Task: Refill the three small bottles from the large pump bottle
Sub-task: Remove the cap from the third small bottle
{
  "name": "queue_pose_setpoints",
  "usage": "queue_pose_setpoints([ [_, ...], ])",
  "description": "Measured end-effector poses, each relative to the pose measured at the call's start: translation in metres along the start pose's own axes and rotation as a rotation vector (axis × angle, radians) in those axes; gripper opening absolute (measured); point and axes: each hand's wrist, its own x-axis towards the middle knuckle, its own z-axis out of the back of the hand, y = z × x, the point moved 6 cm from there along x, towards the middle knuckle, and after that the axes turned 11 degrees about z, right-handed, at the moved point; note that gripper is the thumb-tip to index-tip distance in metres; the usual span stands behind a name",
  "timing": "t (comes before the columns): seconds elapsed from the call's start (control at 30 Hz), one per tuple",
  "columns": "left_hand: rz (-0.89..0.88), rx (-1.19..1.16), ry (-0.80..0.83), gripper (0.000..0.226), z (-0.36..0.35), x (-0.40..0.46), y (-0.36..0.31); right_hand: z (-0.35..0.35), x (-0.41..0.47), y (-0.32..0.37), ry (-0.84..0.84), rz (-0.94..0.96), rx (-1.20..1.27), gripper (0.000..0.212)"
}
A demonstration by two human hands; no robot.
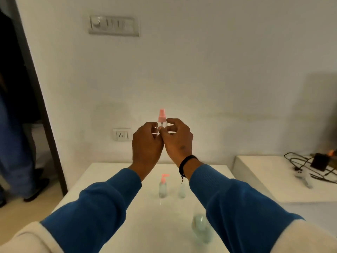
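Partly hidden: the clear body of the small spray bottle [161,123] sits behind both hands, only its pink cap and a strip of the neck showing. Left hand [145,143] and right hand [177,138] are raised together above the white table [113,194], fingers curled and pinching the bottle from either side. Bottle held upright, long axis vertical, cap up.

Second small bottle [162,186] with pink pump stands upright on the table below the hands, spout pointing right. Third small bottle [182,190] just to its right, top hidden by the right wrist. Large bottle [201,228] nearer the camera, blurred, its upper part covered by the right sleeve.

Table's left edge drops to open floor. Right side: a lower white surface with cables [300,167].
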Motion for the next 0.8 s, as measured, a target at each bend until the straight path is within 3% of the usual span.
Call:
queue_pose_setpoints([
  [0.37, -0.173, -0.049, 0.046, 0.027, 0.058, -0.002, -0.17, 0.101, 0.038, 0.158, -0.021, 0.215, -0.152, 0.029],
  [0.57, -0.254, -0.015, -0.018, 0.03, 0.089, -0.006, -0.221, 0.119, 0.042, 0.214, -0.036, 0.29, -0.197, 0.026],
  [0.8, -0.302, 0.03, -0.032, 0.027, 0.104, -0.017, -0.259, 0.137, 0.043, 0.259, -0.165, 0.321, -0.337, 0.03],
])
